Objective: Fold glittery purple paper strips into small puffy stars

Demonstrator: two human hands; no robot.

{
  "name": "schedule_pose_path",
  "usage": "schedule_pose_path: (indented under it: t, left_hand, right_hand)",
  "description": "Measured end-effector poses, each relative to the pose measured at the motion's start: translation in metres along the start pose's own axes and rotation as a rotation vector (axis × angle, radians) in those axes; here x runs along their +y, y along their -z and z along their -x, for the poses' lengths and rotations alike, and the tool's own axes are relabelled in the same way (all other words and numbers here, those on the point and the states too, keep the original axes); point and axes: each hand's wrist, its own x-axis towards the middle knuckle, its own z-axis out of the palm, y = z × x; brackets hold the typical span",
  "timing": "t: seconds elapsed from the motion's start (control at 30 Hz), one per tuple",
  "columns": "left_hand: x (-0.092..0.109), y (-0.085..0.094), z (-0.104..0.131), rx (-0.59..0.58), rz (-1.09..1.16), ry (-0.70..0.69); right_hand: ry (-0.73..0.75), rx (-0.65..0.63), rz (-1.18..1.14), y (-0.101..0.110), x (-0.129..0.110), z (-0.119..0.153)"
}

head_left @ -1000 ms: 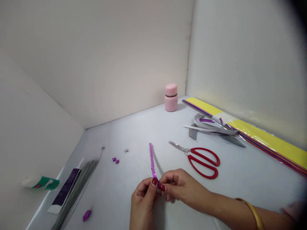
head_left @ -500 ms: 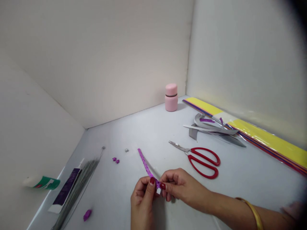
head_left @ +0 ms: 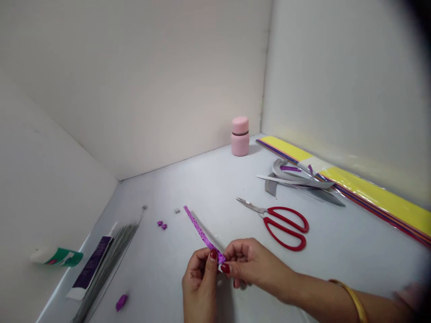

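A narrow glittery purple strip (head_left: 200,229) slants up and to the left from between my two hands at the lower middle. My left hand (head_left: 201,280) pinches its lower part between thumb and fingers. My right hand (head_left: 247,264) holds the very end of the strip, its thumb and fingertips closed there; a small white bit shows beside the thumb. The red-handled scissors (head_left: 286,226) lie just beyond my right hand. Two small purple folded pieces (head_left: 162,225) and a small silver piece (head_left: 177,211) rest on the table, left of the strip.
A pink jar (head_left: 240,137) stands at the back. Grey and purple scraps (head_left: 296,177) lie beside yellow packaged sheets (head_left: 370,191) on the right. At left are a purple tube (head_left: 92,264), thin wires (head_left: 112,262), a green-and-white tube (head_left: 63,257) and a larger purple piece (head_left: 121,302).
The strip's free end has swung to the left. My right thumb has shifted slightly down and left at the strip's lower end.
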Motion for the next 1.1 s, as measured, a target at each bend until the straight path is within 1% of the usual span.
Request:
schedule_pose_path:
  t: [0.2, 0.27, 0.4, 0.53, 0.57, 0.63, 0.7, 0.77, 0.87, 1.0, 1.1]
  left_hand:
    - [-0.001, -0.002, 0.002, -0.019, 0.059, 0.004]
    - [-0.001, -0.002, 0.001, -0.025, 0.098, 0.032]
    - [-0.003, -0.001, -0.001, -0.032, 0.198, 0.110]
    - [-0.003, -0.002, -0.001, -0.031, 0.252, 0.130]
    - [-0.002, -0.003, 0.000, -0.038, 0.243, 0.133]
    - [0.002, -0.004, 0.001, -0.058, 0.160, 0.129]
    - [0.006, -0.006, 0.003, -0.081, 0.040, 0.098]
    - [0.009, -0.007, 0.003, -0.110, -0.022, 0.064]
    - [0.009, -0.006, 0.002, -0.142, -0.017, 0.070]
    - [0.005, -0.004, 0.002, -0.109, -0.024, 0.084]
    - [0.004, -0.004, 0.002, -0.111, -0.024, 0.091]
  right_hand:
    - [0.002, -0.009, 0.010, -0.004, 0.003, -0.001]
    - [0.017, -0.005, 0.012, -0.005, 0.003, -0.001]
    - [0.042, -0.036, -0.003, -0.005, 0.001, 0.002]
    - [0.022, -0.001, -0.009, -0.005, -0.001, 0.003]
    - [0.015, 0.000, -0.007, -0.005, -0.002, 0.003]
    - [0.006, -0.005, 0.005, -0.004, -0.003, 0.002]
    - [0.000, 0.005, 0.018, -0.004, -0.003, 0.001]
    - [0.006, 0.016, 0.023, -0.004, -0.002, 0.000]
    - [0.029, 0.002, 0.043, -0.003, 0.001, -0.001]
    - [0.054, 0.004, 0.084, -0.002, 0.004, -0.001]
    - [0.059, 0.012, 0.100, -0.002, 0.004, -0.001]
